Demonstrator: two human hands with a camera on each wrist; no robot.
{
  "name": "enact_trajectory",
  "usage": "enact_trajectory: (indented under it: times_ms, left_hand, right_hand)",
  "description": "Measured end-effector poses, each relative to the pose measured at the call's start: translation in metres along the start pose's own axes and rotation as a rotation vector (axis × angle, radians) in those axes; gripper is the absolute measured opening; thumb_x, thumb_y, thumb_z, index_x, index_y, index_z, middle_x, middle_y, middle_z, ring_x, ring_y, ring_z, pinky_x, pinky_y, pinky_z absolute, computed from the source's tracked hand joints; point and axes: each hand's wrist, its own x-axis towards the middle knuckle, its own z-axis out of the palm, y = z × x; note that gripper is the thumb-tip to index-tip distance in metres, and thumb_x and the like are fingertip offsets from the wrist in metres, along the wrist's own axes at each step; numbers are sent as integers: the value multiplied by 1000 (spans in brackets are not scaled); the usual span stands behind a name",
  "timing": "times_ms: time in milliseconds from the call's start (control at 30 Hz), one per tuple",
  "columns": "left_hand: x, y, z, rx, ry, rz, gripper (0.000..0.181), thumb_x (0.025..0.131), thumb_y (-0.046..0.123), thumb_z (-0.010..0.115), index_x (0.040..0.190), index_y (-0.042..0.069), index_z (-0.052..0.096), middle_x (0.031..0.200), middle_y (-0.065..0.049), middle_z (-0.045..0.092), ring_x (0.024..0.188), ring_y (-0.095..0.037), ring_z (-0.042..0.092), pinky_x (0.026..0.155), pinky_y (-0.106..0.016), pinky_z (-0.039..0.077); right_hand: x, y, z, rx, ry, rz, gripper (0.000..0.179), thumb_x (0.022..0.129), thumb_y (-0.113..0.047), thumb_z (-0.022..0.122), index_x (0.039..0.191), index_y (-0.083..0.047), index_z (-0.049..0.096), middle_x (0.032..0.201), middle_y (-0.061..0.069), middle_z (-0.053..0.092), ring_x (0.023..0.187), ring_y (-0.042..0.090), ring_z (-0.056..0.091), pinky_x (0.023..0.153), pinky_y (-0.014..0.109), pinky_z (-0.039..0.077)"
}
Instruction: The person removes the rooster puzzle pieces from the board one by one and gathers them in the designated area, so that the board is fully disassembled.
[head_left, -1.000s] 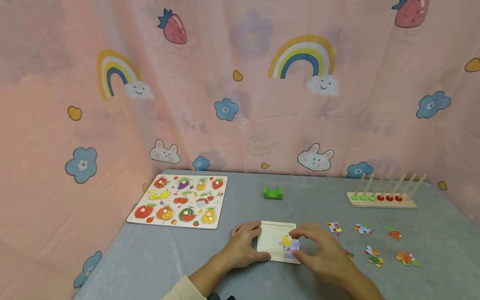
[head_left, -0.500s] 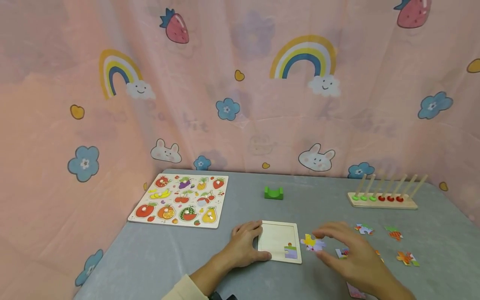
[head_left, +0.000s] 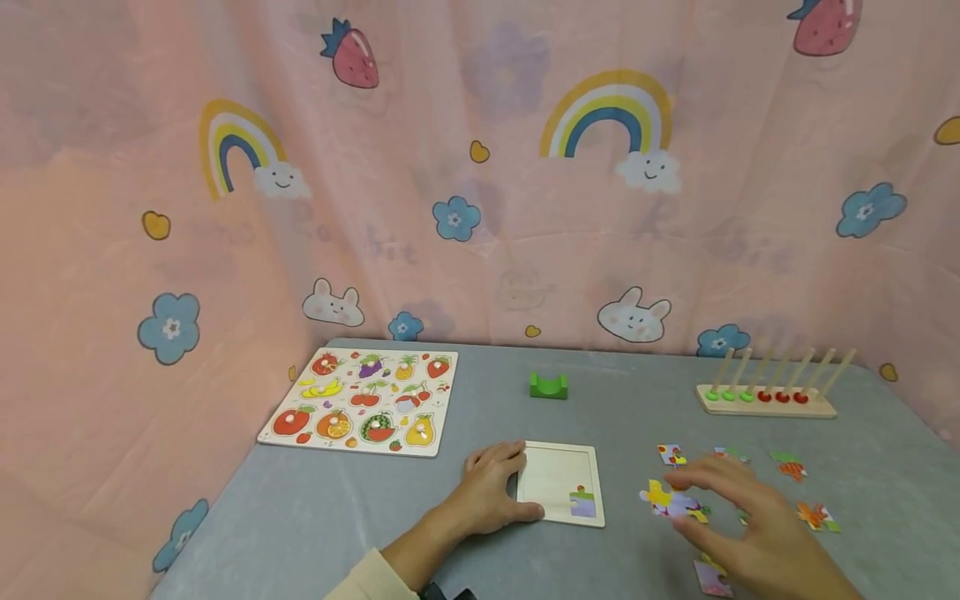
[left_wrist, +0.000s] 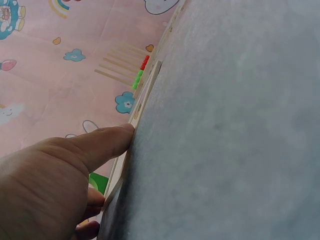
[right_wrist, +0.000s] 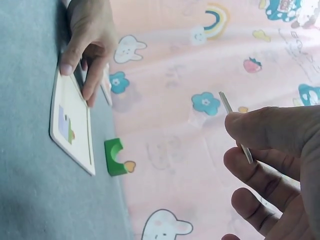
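Note:
My left hand [head_left: 489, 493] holds a square wooden puzzle tray [head_left: 551, 475] by its left side, thumb at the near edge and fingers at the far corner. One purple-and-green jigsaw piece [head_left: 582, 503] lies in the tray's near right corner. To the right of the tray, my right hand [head_left: 757, 521] pinches a yellow-and-purple jigsaw piece [head_left: 660, 497] between thumb and fingers. The right wrist view shows that held piece [right_wrist: 226, 103] edge-on, raised off the table. In the left wrist view, the thumb [left_wrist: 107, 142] lies against the tray's edge.
Several loose jigsaw pieces, one an orange piece [head_left: 813, 515], lie around and beneath my right hand, some partly hidden. A fruit peg board [head_left: 356, 444] lies at the left, a green block [head_left: 548, 386] behind the tray, and a peg rack [head_left: 765, 406] at the back right.
My right hand has carried the yellow-and-purple piece off the tray's near right corner and away to the right. My left hand stays at the tray.

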Motion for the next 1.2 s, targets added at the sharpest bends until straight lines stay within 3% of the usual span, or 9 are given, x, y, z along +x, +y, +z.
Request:
enact_trajectory:
  times_ms: [233, 500, 667, 900, 1000, 1133, 1200]
  left_hand:
    - [-1, 0, 0, 17, 9, 7, 71, 73, 43, 81, 131, 7, 60, 142, -3, 48, 130, -21, 40, 102, -50, 25]
    - [0, 0, 0, 8, 11, 7, 70, 74, 41, 81, 131, 6, 60, 142, -5, 47, 130, -22, 40, 101, -51, 25]
    - [0, -1, 0, 7, 8, 10, 70, 74, 42, 81, 131, 7, 60, 142, -5, 47, 130, -22, 40, 101, -51, 25]
    - [1, 1, 1, -13, -3, 5, 71, 75, 42, 81, 132, 6, 59, 143, -5, 46, 131, -22, 39, 102, -52, 24]
    - [0, 1, 1, -10, -2, 5, 71, 75, 42, 81, 132, 6, 59, 143, -5, 46, 131, -22, 39, 102, -51, 24]
    - [0, 1, 1, -18, -3, 2, 72, 75, 41, 81, 133, 4, 58, 143, -5, 46, 131, -22, 39, 102, -51, 24]
    - [0, 0, 0, -24, -2, 2, 73, 75, 41, 81, 133, 4, 58, 143, -6, 46, 131, -22, 39, 102, -51, 24]
  right_hand:
    - [-11, 17, -9, -10, 46, -112, 54, 66, 6, 83, 112, -17, 68, 107, -5, 65, 114, 0, 46, 97, 12, 25]
    - [-30, 38, -16, -94, 25, 39, 47, 70, -5, 85, 110, -25, 69, 107, -12, 62, 106, -7, 44, 78, 6, 33]
    - [-40, 50, -17, -112, 12, 44, 47, 70, -5, 85, 110, -25, 69, 106, -14, 61, 105, -9, 44, 79, 5, 29]
    - [-52, 75, -24, -64, 6, -49, 56, 62, 7, 85, 111, -16, 69, 107, -9, 63, 104, -5, 47, 80, 7, 33]
    - [-60, 89, -29, -99, -24, 32, 49, 66, 1, 85, 109, -17, 69, 107, -13, 61, 100, -6, 45, 68, 15, 41]
    - [-70, 108, -31, -141, -73, 136, 42, 72, -5, 83, 109, -19, 69, 107, -20, 59, 93, -7, 46, 56, 24, 40]
    - [-73, 115, -33, -141, -91, 149, 41, 73, -5, 83, 109, -19, 68, 106, -21, 58, 91, -6, 48, 55, 24, 39]
